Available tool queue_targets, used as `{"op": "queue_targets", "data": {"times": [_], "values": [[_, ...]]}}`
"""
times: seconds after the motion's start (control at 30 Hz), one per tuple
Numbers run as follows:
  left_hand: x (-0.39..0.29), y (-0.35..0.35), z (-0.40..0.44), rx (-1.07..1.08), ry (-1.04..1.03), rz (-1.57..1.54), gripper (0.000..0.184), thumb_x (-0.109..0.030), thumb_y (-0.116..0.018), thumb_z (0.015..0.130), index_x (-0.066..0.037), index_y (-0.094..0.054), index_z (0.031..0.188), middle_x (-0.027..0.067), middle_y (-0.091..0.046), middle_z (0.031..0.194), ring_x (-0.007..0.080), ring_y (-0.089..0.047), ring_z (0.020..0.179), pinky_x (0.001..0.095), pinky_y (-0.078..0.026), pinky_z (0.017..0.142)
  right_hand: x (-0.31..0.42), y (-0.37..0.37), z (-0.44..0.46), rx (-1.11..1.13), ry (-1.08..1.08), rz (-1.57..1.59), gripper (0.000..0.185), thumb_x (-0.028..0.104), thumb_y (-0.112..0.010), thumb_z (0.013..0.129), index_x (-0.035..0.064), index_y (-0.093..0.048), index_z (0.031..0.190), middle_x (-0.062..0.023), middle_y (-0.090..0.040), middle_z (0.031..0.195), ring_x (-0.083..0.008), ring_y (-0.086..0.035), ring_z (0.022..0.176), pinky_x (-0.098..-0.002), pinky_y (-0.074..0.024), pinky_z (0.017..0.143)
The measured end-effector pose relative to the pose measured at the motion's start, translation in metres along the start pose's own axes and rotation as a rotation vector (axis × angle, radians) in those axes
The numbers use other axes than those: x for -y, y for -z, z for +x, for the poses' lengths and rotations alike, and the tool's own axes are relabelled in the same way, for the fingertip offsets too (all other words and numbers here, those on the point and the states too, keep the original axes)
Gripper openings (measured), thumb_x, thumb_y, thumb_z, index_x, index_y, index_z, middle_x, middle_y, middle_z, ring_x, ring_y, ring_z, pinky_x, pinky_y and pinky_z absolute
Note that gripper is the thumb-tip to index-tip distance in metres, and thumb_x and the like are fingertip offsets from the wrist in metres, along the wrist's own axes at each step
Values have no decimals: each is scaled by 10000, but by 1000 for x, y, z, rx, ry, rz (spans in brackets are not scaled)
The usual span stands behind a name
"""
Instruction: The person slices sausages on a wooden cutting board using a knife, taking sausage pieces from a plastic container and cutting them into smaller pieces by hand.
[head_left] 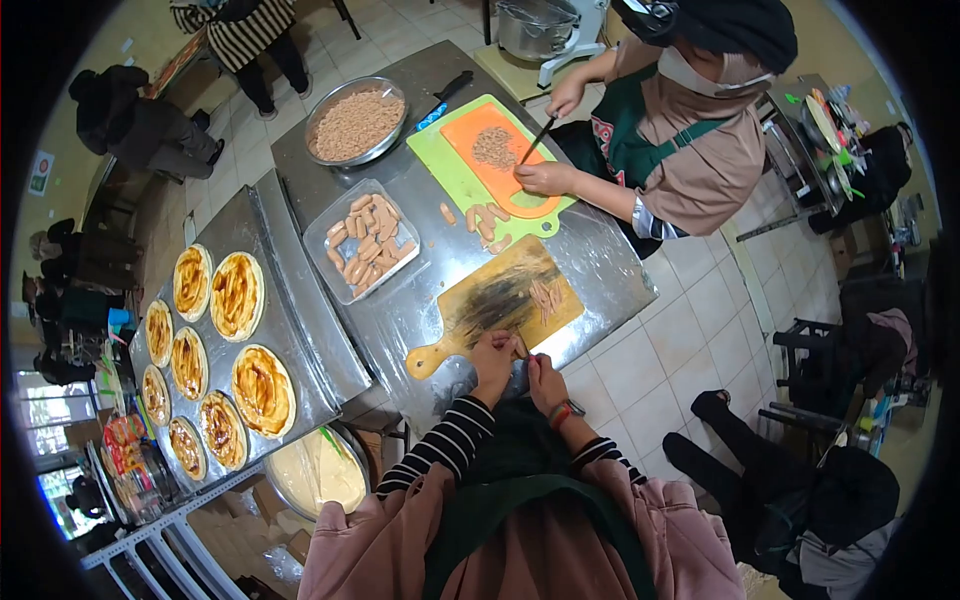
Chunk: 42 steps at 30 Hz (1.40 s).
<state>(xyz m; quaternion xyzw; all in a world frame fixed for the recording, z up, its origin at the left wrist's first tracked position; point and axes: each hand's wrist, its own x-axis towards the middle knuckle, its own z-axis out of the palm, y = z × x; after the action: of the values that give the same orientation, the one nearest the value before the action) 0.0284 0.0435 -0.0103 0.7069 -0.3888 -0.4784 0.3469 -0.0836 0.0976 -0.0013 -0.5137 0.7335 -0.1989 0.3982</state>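
At the near edge of the wooden cutting board (470, 310), my left hand (493, 364) has its fingers pinched round a small brown piece of sausage (521, 347). My right hand (547, 386) is closed beside it, on what looks like a small knife, mostly hidden by the fingers. Thin cut sausage strips (546, 298) lie on the right part of this dark-stained board. Beyond the board, several whole sausages (487, 222) rest by a green cutting board (432, 150). A clear plastic tub (345, 292) holds many more sausages.
Across the metal table (400, 365), a co-worker (690, 130) chops with a knife on an orange board (530, 206). A steel bowl (402, 122) of chopped pieces and a black-handled knife (455, 86) are farther back. Round topped doughs (265, 390) cover the left table; below is a bowl of dough (310, 475).
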Motion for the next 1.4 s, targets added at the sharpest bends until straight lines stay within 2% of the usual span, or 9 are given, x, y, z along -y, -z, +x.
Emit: {"op": "queue_targets", "data": {"times": [0.07, 0.2, 0.27, 0.3, 0.37, 0.47, 0.8, 1.17, 1.4], "values": [[11, -2, 7, 47, 12, -76, 248, -95, -658, 734, 40, -565, 921, 80, -613, 774, 117, -577, 665, 236, -472, 605, -1, -3, 4, 12, 9, -14, 344, 375, -310, 902, 62, -420, 993, -257, -577, 762, -442, -549, 722, -522, -413, 616], [2, -2, 8, -7, -103, -213, 216, -107, -656, 747, 40, -578, 885, 77, -611, 743, 107, -573, 649, 234, -472, 588, 9, 4, 9, 78, -11, -73, 356, 376, -278, 912, 55, -422, 971, -260, -579, 756, -437, -555, 722, -516, -421, 623], [-16, 5, 3, 7, -90, 44, 184, -124, -648, 761, 36, -588, 829, 76, -605, 688, 113, -572, 588, 233, -476, 537, 14, 8, 7, 115, -32, -137, 353, 369, -275, 915, 51, -423, 961, -261, -580, 757, -434, -557, 724, -514, -426, 628], [-26, 8, 0, 10, -92, 48, 184, -124, -648, 761, 36, -588, 829, 76, -605, 688, 113, -572, 588, 233, -476, 537, 17, 11, 4, 101, -50, -155, 356, 366, -276, 916, 45, -424, 951, -256, -582, 754, -430, -560, 726, -512, -429, 634], [-37, 11, -8, 99, 140, -87, 182, -143, -643, 770, 30, -589, 788, 70, -598, 642, 112, -564, 523, 224, -471, 476, 16, 10, 0, 91, -77, -172, 358, 364, -277, 916, 39, -425, 941, -251, -584, 752, -426, -563, 728, -511, -433, 641], [-15, 5, 0, 90, 105, -107, 182, -148, -635, 778, 27, -586, 781, 70, -598, 637, 108, -558, 494, 222, -469, 448, 11, 6, -4, 86, -101, -212, 360, 359, -282, 916, 31, -432, 928, -245, -586, 749, -421, -566, 727, -508, -439, 645], [3, -4, 3, 7, 57, -76, 173, -128, -631, 766, 37, -587, 745, 89, -607, 608, 121, -559, 480, 249, -447, 449, 29, 15, -15, 58, -62, -237, 352, 351, -290, 914, 39, -451, 908, -239, -587, 734, -416, -569, 704, -509, -443, 613], [5, -6, 6, -50, 19, 121, 163, -142, -641, 719, 12, -595, 748, 120, -611, 640, 207, -600, 579, 303, -471, 567, 28, 9, -2, 37, -37, -199, 371, 320, -292, 918, 9, -486, 865, -249, -572, 731, -424, -553, 685, -499, -436, 608], [7, -6, 6, -18, -1, 64, 131, -110, -633, 728, 16, -594, 730, 108, -610, 626, 175, -592, 545, 286, -467, 520, 17, 0, 12, 90, -15, -179, 397, 348, -281, 916, 10, -489, 915, -246, -591, 746, -411, -577, 712, -497, -454, 635]]}}
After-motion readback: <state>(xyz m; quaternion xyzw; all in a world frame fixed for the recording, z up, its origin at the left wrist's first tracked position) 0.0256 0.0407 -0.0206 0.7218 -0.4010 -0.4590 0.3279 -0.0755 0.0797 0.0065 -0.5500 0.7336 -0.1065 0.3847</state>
